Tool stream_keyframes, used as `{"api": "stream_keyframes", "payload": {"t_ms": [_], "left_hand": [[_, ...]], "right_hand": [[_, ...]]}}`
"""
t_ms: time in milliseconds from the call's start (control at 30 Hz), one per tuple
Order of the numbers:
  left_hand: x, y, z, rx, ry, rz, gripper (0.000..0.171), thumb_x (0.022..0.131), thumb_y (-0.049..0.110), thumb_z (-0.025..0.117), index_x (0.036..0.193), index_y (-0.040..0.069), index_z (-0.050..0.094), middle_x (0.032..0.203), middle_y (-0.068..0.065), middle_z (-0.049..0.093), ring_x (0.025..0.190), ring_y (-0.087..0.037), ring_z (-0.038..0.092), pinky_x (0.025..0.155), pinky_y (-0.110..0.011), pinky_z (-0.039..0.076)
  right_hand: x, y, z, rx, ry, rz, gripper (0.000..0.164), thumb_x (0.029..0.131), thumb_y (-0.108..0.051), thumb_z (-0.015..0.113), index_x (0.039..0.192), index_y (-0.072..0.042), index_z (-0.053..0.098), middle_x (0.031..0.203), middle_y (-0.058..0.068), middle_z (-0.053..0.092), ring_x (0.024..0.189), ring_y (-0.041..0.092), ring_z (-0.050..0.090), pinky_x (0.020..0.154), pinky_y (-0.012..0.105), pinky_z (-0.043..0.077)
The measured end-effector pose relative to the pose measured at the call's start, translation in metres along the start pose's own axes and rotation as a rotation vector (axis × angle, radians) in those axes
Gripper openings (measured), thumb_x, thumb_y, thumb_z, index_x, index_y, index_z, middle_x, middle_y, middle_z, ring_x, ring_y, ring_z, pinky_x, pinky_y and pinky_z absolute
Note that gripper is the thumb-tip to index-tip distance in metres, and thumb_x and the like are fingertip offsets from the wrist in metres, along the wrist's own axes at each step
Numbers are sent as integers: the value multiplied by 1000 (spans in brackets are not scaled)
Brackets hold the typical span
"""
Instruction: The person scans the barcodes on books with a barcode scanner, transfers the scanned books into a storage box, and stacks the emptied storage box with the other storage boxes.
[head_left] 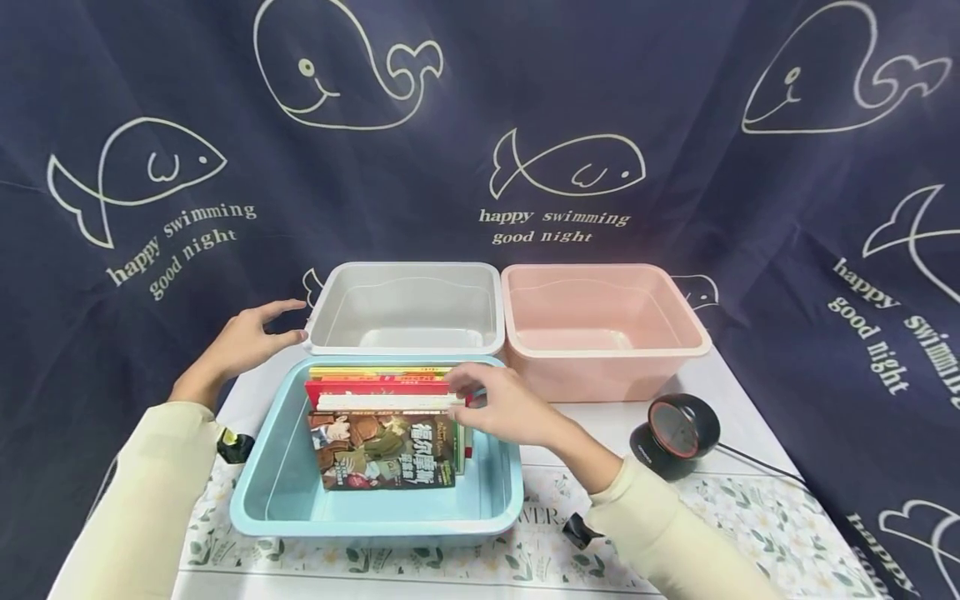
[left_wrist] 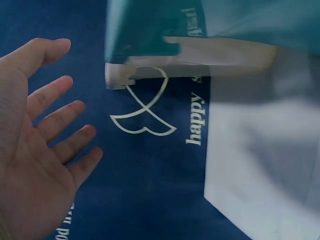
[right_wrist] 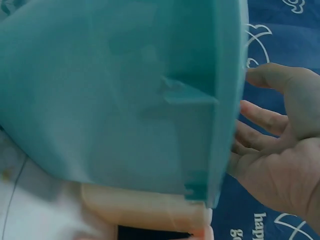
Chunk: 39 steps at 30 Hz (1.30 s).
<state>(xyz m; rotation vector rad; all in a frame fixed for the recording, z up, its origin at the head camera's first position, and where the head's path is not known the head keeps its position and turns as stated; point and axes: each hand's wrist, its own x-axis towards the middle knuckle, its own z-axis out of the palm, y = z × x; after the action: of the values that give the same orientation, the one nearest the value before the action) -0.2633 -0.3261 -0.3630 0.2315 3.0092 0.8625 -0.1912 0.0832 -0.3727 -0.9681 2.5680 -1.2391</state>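
Observation:
Several books stand in a row inside the light blue basin (head_left: 258,492). A dark-covered book (head_left: 382,450) with large pale Chinese characters faces the front, and a red book (head_left: 386,387) shows behind it. My right hand (head_left: 506,404) hovers over the basin's right side, its loosely bent fingers at the right end of the row. Whether they touch the books cannot be told; in the right wrist view the basin rim hides some fingertips of that hand (right_wrist: 285,145). Beside the grey basin's left rim, my left hand (head_left: 243,337) is spread and holds nothing.
Behind the blue basin stand a grey basin (head_left: 405,348) and a pink basin (head_left: 600,379), side by side. A round black device (head_left: 675,433) with a cable sits at the right on the white table with a floral cloth (head_left: 757,517). A dark blue curtain (head_left: 450,183) hangs behind.

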Motion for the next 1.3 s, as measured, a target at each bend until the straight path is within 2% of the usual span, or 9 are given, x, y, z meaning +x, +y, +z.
{"api": "stream_keyframes", "payload": {"t_ms": [100, 233, 333, 567, 767, 1067, 1300], "left_hand": [[0, -6, 5, -20, -16, -34, 68, 98, 40, 66, 155, 9, 45, 156, -32, 43, 135, -54, 50, 102, -72, 47], [0, -12, 10, -34, -32, -48, 70, 98, 40, 66, 156, 9, 44, 158, -32, 40, 140, -57, 44, 106, -75, 42], [-1, -15, 13, -38, -31, -41, 68, 98, 38, 66, 155, 8, 44, 158, -33, 40, 141, -57, 42, 107, -76, 41], [-2, -19, 19, -61, -11, -15, 63, 99, 35, 66, 152, 5, 48, 154, -33, 45, 135, -54, 49, 105, -73, 43], [-4, -19, 24, -124, -22, -31, 64, 101, 38, 63, 154, 6, 46, 156, -31, 44, 136, -52, 50, 108, -71, 43], [-2, -24, 29, -236, -47, -45, 69, 102, 35, 65, 159, 7, 39, 159, -31, 40, 141, -51, 46, 113, -69, 40], [1, -27, 33, -294, -57, -56, 68, 103, 30, 64, 160, 8, 36, 160, -30, 40, 141, -50, 47, 114, -68, 39]], "right_hand": [[3, 1, 7, -12, -51, -9, 37, 92, -12, 74, 126, -1, 67, 119, 14, 73, 111, 28, 70, 94, 45, 60], [7, 1, 12, -27, -74, 5, 34, 90, -10, 74, 122, 0, 69, 115, 14, 75, 109, 28, 71, 95, 45, 60], [10, 0, 13, -41, -73, 23, 33, 89, -10, 75, 120, -1, 69, 114, 13, 75, 108, 28, 71, 95, 45, 59], [14, -2, 17, -38, -67, 71, 30, 88, -8, 76, 118, -1, 70, 109, 12, 75, 104, 26, 71, 93, 42, 59], [15, -2, 20, -14, -60, 81, 27, 89, -5, 74, 116, -1, 70, 106, 14, 75, 101, 27, 71, 93, 43, 60], [18, -1, 24, -1, -45, 84, 25, 88, -2, 73, 113, -2, 72, 104, 11, 76, 97, 23, 72, 85, 24, 58], [19, -2, 28, 40, -64, 100, 25, 88, -2, 75, 112, -3, 74, 107, 10, 77, 97, 19, 72, 84, 21, 57]]}}
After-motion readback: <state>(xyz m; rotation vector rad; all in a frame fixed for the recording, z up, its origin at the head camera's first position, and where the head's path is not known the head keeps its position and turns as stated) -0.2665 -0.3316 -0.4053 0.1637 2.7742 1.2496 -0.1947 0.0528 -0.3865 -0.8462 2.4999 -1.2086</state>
